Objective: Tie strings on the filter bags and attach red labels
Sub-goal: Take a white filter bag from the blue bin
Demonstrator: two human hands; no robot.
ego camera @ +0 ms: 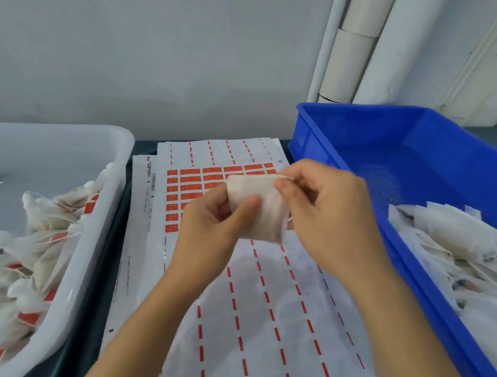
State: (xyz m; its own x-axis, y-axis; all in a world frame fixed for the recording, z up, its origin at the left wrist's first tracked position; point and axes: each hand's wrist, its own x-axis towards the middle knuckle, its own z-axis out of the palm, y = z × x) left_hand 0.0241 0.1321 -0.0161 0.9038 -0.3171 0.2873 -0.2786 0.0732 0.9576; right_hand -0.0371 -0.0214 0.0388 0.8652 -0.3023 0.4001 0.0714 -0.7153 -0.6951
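Left hand point(211, 215) grips filter bag point(257, 209) above label sheet point(190, 185) | right hand point(324, 209) pinches its top edge | best: cinch string tight, keep mouth gathered before labelling

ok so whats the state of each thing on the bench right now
filter bag: off the bench, held in both hands, no red label seen
left hand: grip shut on the bag's lower side
right hand: pinching the bag's top edge
label sheet: flat, partly used, red labels remain
white tray: holds tied, labelled bags
blue bin: holds unlabelled bags at its near end
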